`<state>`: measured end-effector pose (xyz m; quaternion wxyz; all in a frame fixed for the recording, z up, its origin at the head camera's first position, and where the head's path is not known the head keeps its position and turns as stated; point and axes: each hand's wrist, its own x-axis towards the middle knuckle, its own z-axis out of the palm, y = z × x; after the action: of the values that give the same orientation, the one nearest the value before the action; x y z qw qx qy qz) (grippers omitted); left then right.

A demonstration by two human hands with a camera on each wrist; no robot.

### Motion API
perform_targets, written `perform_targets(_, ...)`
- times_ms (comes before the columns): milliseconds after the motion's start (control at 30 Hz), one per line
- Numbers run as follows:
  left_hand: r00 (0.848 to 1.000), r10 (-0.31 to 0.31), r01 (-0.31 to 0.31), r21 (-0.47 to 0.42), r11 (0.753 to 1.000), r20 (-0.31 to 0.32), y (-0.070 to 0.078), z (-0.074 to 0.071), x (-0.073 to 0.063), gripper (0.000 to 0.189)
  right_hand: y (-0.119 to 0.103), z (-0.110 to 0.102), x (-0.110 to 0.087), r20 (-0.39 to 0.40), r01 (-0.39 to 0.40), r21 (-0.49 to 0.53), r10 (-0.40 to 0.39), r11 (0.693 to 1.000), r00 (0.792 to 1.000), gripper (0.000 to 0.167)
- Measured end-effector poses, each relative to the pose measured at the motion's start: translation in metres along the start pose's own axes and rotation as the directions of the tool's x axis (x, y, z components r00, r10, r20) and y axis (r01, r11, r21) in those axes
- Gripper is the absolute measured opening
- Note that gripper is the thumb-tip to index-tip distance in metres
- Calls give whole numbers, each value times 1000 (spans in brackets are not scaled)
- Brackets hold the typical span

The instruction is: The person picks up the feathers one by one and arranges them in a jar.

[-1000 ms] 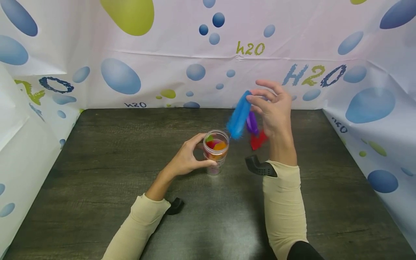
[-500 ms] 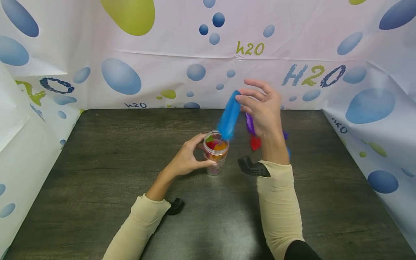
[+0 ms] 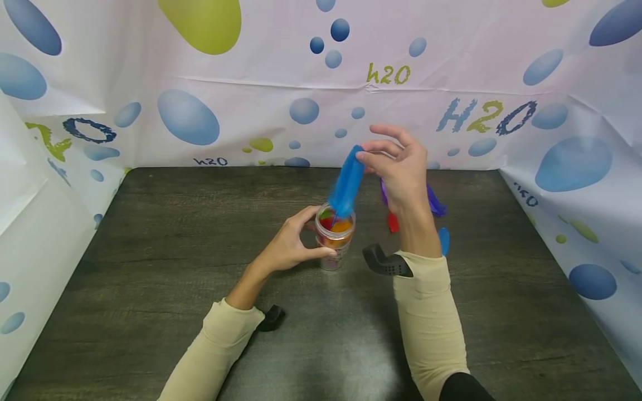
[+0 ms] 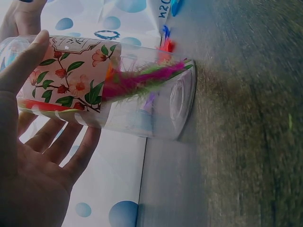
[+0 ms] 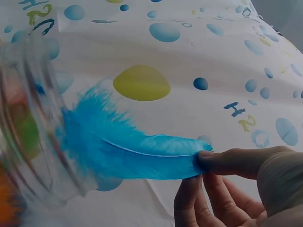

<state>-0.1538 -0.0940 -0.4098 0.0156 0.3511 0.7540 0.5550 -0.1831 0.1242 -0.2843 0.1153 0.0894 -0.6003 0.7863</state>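
Observation:
A clear jar (image 3: 332,262) with a flower-printed label (image 4: 71,75) stands upright on the table. My left hand (image 3: 288,242) grips it round the side, thumb toward me. Inside lie feathers in orange, green and magenta (image 4: 137,82). Between thumb and fingertips, my right hand (image 3: 403,172) pinches a blue feather (image 3: 347,181) by its tip. The feather slants down, its quill end at the jar's mouth (image 5: 47,123). In the right wrist view its fluffy lower part meets the glass rim; how deep the quill reaches is hard to tell.
Beyond and beside my right wrist lie more feathers on the dark table (image 3: 150,267): a red one (image 3: 393,223), purple ones (image 3: 436,203) and a blue one (image 3: 443,240). A white sheet printed with bubbles (image 3: 261,111) walls the back and sides.
My right hand has moved left and slightly down with the blue feather, bringing its quill from beside the jar into the mouth. My left hand keeps its grip on the jar.

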Motion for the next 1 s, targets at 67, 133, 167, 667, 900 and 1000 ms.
perform_targets(67, 1000, -1, 1, 2, 1000, 2, 0, 0, 0, 77, 1, -1, -2, 22, 12, -26, -11, 1000, 1000, 38)
perform_targets(133, 1000, -2, 2, 3, 1000, 1, 0, 0, 0, 77, 2, -2, -5, 51, 22, -54, -19, 998, 999, 39)
perform_targets(167, 1000, -3, 3, 4, 1000, 1, -1, 0, 0, 77, 2, -3, -6, 67, 26, -69, -21, 997, 997, 40)
perform_targets(667, 1000, -15, 15, -5, 1000, 8, -1, -1, 1, 77, 10, -11, -23, 240, -9, -209, 60, 978, 969, 40)
perform_targets(900, 1000, -11, 11, -7, 1000, 9, -2, -1, 1, 81, 9, -14, -25, 289, -21, -247, 94, 969, 953, 38)
perform_targets(1000, 1000, -15, 15, -1, 1000, 8, -2, -1, 2, 79, 9, -16, -24, 329, -32, -268, 123, 963, 936, 38)
